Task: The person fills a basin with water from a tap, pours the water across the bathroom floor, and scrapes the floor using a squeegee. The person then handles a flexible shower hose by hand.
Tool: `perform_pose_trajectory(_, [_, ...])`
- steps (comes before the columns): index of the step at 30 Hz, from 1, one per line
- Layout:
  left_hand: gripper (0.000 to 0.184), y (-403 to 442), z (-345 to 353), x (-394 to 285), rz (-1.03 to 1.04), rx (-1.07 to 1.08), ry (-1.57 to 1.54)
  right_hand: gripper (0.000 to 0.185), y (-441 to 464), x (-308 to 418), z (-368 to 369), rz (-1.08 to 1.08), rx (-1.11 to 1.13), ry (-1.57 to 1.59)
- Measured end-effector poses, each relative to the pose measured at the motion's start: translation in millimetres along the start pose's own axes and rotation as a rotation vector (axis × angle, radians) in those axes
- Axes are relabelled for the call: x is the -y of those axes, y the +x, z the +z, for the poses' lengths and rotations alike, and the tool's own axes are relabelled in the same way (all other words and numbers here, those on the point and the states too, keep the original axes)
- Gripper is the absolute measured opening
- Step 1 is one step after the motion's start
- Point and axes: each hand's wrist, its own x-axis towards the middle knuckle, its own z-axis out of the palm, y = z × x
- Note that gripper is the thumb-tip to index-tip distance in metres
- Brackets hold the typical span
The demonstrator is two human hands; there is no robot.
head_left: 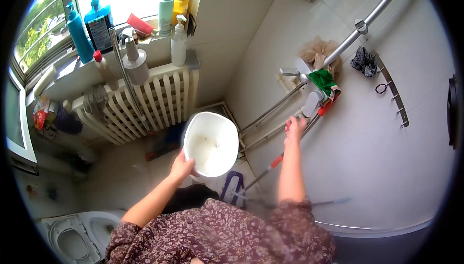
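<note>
A white bucket (211, 144) is tilted so that its inside shows, with small dark specks on the bottom. My left hand (182, 167) grips its lower left rim, thumb on the near side. My right hand (294, 129) is raised beside the shower fittings on the wall, just below the grey-white knob (313, 102); its fingers are partly curled, and whether they touch anything is unclear. Near that hand are a green cloth (323, 81) and a mop pole with red grips (277, 161).
Bottles (166, 15) line the windowsill above a white radiator (159, 97). A toilet (72, 237) stands at lower left. A metal shower rail (377, 12), a beige bath puff (316, 51) and a hook strip (394, 92) are on the right wall.
</note>
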Motion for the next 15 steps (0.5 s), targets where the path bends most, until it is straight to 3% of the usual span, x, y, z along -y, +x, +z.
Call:
perform_pose_trajectory(2, [0.054, 21, 26, -13, 0.030, 0.061, 0.028, 0.039, 32, 3, -7, -0.062, 0.117, 0.134])
perform_pose_trajectory(5, [0.059, 52, 68, -34, 0.051, 0.121, 0.013, 0.039, 24, 22, -6, -0.026, 0.115, 0.280])
perform_pose_trajectory(15, [0.064, 112, 149, -86, 0.037, 0.207, -0.075, 0.043, 5, 27, -11, -0.082, 0.193, 0.198])
